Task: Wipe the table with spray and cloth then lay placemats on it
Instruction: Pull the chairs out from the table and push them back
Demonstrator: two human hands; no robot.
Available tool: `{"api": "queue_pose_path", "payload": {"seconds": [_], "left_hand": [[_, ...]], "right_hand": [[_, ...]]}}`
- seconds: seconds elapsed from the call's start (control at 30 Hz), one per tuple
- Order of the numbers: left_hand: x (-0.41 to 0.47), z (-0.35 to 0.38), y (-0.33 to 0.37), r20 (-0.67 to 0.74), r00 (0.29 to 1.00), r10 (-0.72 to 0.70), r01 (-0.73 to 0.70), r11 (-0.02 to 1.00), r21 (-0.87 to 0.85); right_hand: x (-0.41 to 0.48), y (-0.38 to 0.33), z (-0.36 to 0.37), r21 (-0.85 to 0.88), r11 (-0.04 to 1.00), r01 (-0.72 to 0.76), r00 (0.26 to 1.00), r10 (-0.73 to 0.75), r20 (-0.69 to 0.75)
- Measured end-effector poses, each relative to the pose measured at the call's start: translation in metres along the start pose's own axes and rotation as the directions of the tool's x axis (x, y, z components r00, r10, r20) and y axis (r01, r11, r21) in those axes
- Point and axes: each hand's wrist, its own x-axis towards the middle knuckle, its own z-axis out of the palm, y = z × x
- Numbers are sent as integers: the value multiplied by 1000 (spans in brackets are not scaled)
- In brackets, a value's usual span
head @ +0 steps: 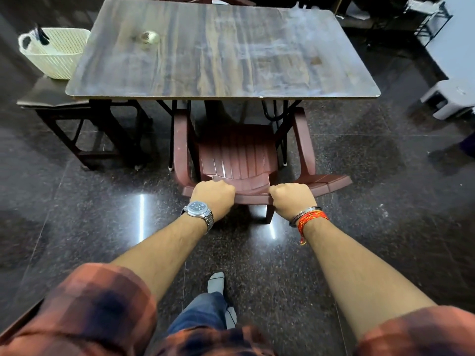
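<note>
Both hands (213, 195) grip chair (239, 155) — basket (55, 51) holds something dark.

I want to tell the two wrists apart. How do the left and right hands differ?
The left hand has a metal watch at its wrist; the right hand has a steel bangle and an orange thread. Both are closed on the chair back's top edge.
</note>
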Motion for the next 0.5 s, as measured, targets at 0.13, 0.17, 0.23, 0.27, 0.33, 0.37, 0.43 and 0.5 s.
{"api": "queue_pose_path", "payload": {"seconds": [0.13,0.17,0.23,0.27,0.33,0.37,0.43,0.5], "left_hand": [[-1,3,-7,10,1000,-22,22,1000,11],[0,3,-10,14,1000,-24,23,1000,20],[1,3,-14,20,999,-29,28,999,27],[4,2,-16,17,999,-29,29,999,27],[10,-2,-19,15,999,-40,40,999,26],[13,-3,-21,15,999,-51,50,999,21],[20,-3,-24,8,998,-59,59,998,8],[28,-6,-27,-6,998,-65,65,998,7]], "right_hand": [[6,-3,-1,7,999,36,999,-36,-18],[7,-6,0,5,999,42,999,-42,-23],[12,-8,0,-1,999,53,998,-53,-28],[15,-7,0,4,999,54,998,-54,-35],[22,-5,-2,16,999,45,998,-45,-39],[26,-4,-4,18,999,43,998,-42,-36],[34,-2,-6,19,999,35,999,-34,-32],[41,-1,-6,20,1000,20,999,-19,-32]]}}
